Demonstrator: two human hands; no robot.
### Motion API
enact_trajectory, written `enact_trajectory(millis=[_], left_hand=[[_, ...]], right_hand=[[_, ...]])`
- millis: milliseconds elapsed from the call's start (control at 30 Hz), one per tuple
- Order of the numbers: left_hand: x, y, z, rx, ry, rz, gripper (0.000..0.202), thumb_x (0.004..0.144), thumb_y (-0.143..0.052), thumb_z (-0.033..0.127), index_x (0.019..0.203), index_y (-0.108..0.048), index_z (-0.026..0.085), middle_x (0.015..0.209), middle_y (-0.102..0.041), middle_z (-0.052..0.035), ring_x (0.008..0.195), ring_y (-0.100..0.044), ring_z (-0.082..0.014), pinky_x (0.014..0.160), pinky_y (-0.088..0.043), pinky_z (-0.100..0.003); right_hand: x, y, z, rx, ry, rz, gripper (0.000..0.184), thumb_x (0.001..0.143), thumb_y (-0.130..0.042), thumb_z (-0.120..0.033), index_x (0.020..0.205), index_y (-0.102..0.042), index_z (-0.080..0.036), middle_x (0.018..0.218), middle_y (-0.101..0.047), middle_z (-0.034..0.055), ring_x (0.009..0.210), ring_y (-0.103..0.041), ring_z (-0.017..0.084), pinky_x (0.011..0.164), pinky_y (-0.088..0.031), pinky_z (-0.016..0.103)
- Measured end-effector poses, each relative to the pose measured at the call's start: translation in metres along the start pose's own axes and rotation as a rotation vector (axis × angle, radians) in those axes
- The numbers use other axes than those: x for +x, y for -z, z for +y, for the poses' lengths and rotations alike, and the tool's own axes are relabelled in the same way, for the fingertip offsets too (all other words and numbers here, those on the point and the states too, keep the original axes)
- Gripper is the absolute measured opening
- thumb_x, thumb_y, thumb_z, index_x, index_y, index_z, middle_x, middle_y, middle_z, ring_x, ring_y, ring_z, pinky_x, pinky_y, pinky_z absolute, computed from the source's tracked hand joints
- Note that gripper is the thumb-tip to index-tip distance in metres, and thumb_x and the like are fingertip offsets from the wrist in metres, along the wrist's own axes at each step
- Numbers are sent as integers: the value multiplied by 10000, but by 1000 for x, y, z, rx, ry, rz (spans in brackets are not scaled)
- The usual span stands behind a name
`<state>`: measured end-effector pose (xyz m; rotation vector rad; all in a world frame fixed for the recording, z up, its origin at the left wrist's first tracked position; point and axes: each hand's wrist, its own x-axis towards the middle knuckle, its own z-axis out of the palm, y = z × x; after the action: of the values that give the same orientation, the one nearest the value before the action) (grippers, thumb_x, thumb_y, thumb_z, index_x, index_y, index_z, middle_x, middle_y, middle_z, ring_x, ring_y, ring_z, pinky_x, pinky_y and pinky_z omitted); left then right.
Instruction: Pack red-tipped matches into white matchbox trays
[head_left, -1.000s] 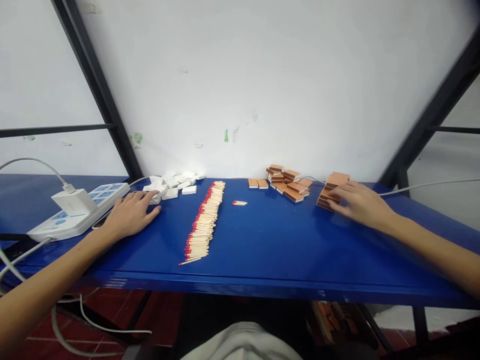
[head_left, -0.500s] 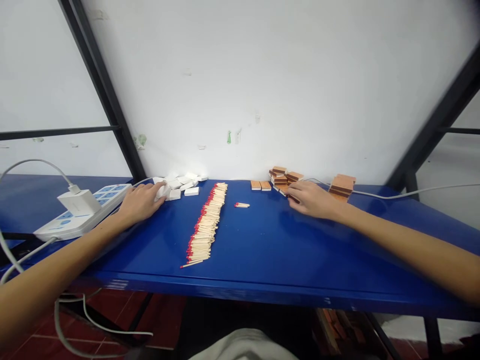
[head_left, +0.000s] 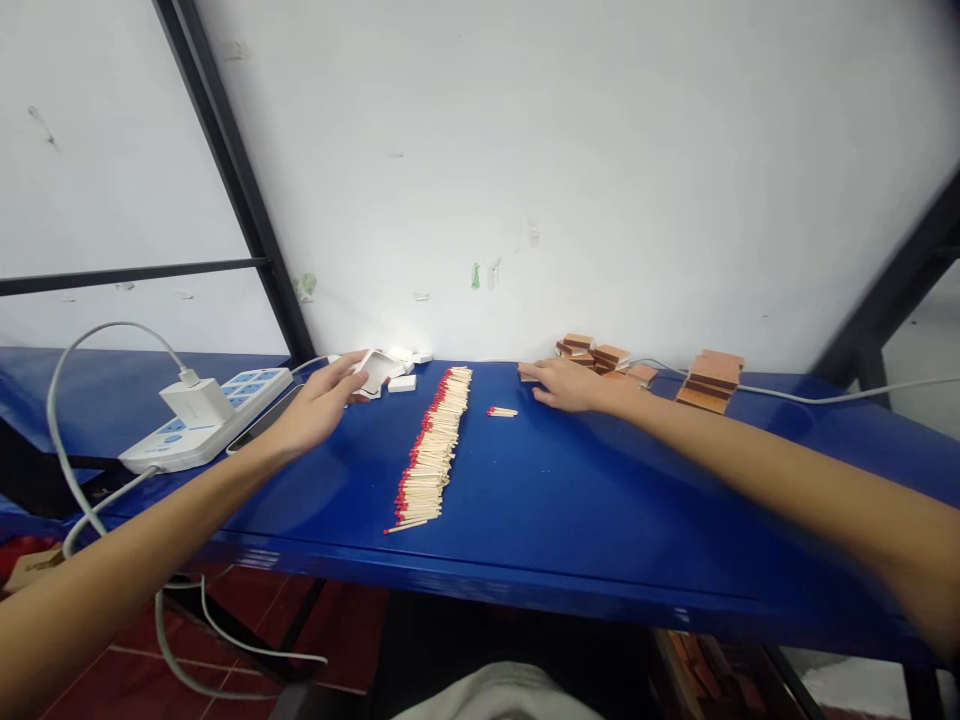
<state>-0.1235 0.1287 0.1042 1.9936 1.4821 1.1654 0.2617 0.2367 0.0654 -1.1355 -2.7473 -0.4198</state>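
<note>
My left hand [head_left: 319, 405] is lifted a little off the blue table [head_left: 570, 520] and pinches a small white box tray [head_left: 373, 372], close to the heap of white trays [head_left: 401, 368] by the wall. My right hand [head_left: 564, 383] lies low over two brown matchbox sleeves at the back, fingers forward and covering them; whether it grips one is hidden. A long row of red-tipped matches [head_left: 433, 448] runs down the table between the hands. A few loose matches [head_left: 502, 411] lie just left of my right hand.
A pile of brown sleeves [head_left: 600, 356] and a second stack [head_left: 711, 378] sit at the back right, with a white cable behind. A white power strip [head_left: 206, 425] with a charger [head_left: 196, 399] and cables is at the left. Black frame posts slant up the wall.
My right hand slid left from the far right stack past the middle pile to the two sleeves. My left hand took a white tray from the heap and raised it.
</note>
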Motion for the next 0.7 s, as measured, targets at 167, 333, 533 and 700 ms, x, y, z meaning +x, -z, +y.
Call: enact_trajectory(millis=[167,333,533,700], left_hand=[[-46,-24,54,43,-220,-207,334,957,-429,320,1038,-736,217,1003,-729,-17,909,-650,-198,805,-521,-311],[-85,-67,89,95,-494,-399,289,977,-449,204,1084,-717,213,916,-707,-22,785,-632,-138,739,-494,-260],[-85,-119,90,343,-696,-367,247,954,-498,174,1064,-717,200,919,-659,-55,855,-585,-194,795,-466,-338],[-90,-125,89,444,-693,-236,288,977,-466,257,1155,-674,165,1055,-645,-108,975,-561,-262,875,-475,-446]], right_hand=[[-15,14,-17,38,54,8,249,934,-500,-175,1141,-635,-143,1018,-683,119,890,-638,216,780,-448,299],[-34,26,-31,24,85,61,284,982,-449,-228,1113,-676,-122,1003,-668,146,882,-619,237,805,-459,346],[-25,25,-52,22,132,127,334,1000,-458,-270,1225,-667,-138,1183,-667,167,1082,-588,280,968,-434,438],[-7,15,-67,30,146,81,346,1037,-426,-299,1087,-719,-121,1077,-692,161,1023,-584,269,905,-417,411]])
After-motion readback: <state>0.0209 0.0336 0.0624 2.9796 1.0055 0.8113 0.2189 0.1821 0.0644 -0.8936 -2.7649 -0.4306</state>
